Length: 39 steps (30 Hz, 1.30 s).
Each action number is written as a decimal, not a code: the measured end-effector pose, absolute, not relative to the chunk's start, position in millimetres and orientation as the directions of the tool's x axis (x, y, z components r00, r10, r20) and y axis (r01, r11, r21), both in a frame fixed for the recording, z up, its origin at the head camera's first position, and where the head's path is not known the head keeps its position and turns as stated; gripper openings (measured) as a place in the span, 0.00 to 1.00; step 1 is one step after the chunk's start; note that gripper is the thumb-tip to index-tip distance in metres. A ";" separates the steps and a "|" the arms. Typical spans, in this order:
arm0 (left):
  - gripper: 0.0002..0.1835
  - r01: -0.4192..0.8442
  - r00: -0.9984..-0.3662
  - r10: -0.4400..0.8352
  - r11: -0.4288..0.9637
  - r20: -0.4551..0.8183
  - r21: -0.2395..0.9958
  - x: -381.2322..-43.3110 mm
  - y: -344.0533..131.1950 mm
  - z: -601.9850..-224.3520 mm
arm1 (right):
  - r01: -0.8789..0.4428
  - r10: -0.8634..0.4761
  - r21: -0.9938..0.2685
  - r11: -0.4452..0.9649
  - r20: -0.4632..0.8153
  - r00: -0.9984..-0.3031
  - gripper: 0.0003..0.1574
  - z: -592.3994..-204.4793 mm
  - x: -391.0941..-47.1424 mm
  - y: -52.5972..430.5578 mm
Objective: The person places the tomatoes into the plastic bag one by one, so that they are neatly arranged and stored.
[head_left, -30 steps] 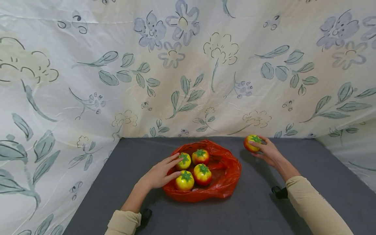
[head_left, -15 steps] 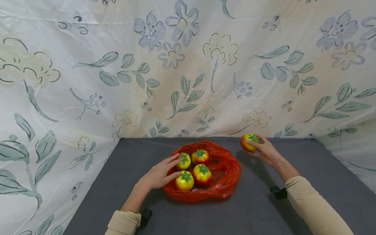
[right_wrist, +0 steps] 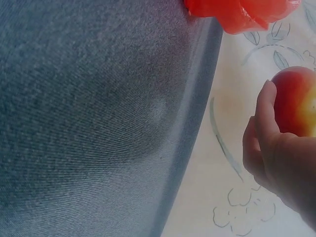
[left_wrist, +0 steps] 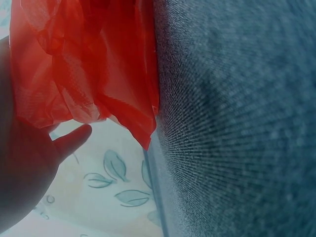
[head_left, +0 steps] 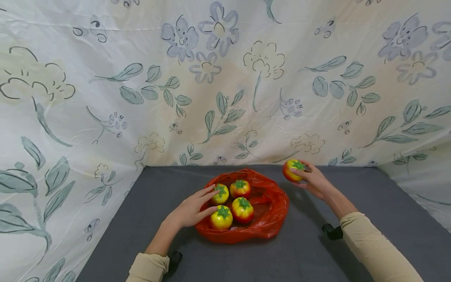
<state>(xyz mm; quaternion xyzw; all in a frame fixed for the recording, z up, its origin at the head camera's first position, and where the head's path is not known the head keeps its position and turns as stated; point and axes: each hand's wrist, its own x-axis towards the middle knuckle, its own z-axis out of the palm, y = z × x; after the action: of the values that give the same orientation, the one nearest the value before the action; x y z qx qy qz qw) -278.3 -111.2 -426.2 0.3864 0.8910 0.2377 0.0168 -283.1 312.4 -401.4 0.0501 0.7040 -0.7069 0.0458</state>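
Note:
An open red plastic bag [head_left: 269, 203] stands on the dark tabletop with several tomatoes inside, yellow and red with green star-shaped tops, such as the tomato [head_left: 243, 210] in its middle. My left hand [head_left: 192, 207] lies over the bag's left rim, fingers extended, with fingertips by the two left tomatoes. In the left wrist view the bag [left_wrist: 89, 64] covers part of that hand, and one finger shows outside it. To the right of the bag, my right hand [head_left: 315, 182] grips another tomato [head_left: 290, 170] above the table. The right wrist view shows fingers curled round this tomato [right_wrist: 296, 101].
The dark grey tabletop [head_left: 148, 196] reaches back to a pale floral cloth [head_left: 225, 98], which also hangs at both sides. A black strap end [head_left: 332, 232] sits under each wrist.
My right hand has moved slightly left with the tomato, closer to the bag. The left hand and the bag have stayed in place.

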 end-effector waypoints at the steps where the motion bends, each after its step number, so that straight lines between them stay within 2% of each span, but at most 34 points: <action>1: 0.32 0.680 -0.701 0.696 0.589 0.154 0.436 -278.5 -111.2 -426.4 | 0.135 0.006 -0.991 -0.002 -0.135 -0.991 0.54 -401.1 -282.8 311.8; 21: 0.33 0.683 -0.699 0.699 0.589 0.151 0.431 -278.9 -111.1 -426.9 | 0.100 -0.065 -0.995 0.014 -0.101 -0.993 0.47 -394.0 -277.4 298.0; 39: 0.32 0.687 -0.696 0.701 0.586 0.157 0.429 -279.2 -111.2 -426.2 | 0.093 -0.139 -0.996 0.012 -0.093 -0.986 0.45 -391.8 -274.5 281.2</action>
<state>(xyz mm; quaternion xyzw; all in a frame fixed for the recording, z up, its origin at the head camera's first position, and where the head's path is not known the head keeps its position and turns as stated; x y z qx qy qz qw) -279.2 -111.2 -426.2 0.3898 0.8904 0.2344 0.0147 -274.5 281.2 -391.8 -0.0164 0.7065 -0.7027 0.0825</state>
